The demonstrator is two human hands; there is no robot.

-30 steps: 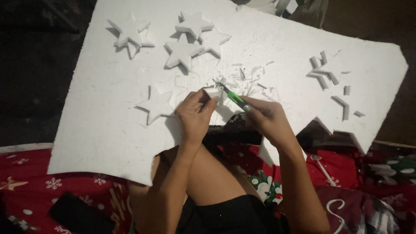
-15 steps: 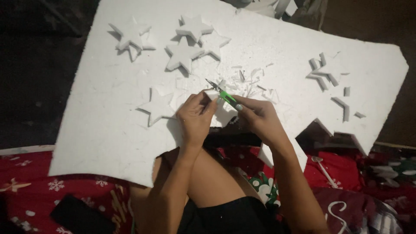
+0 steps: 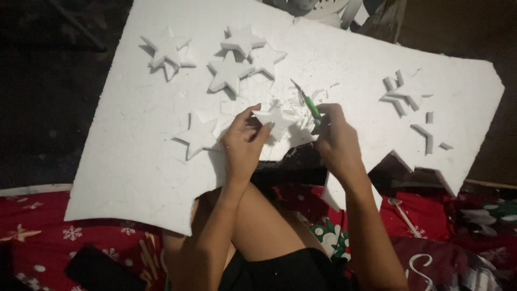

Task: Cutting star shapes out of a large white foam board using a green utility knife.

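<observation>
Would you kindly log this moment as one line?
left hand: holds foam star | right hand: holds green cutter | foam sheet: underneath

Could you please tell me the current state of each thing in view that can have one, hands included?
Left hand: pinching the foam star.
Foam star: held, lifted off the sheet.
Right hand: closed around the green cutter.
Green cutter: blade out, pointing up-left.
Foam sheet: cut, near edge jagged.
Finished stars: lying loose on the sheet.

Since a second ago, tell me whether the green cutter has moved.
Yes. The green cutter in the right hand has swung its blade up, pointing farther toward the cut-out stars at the top of the foam sheet, which stayed put.
</observation>
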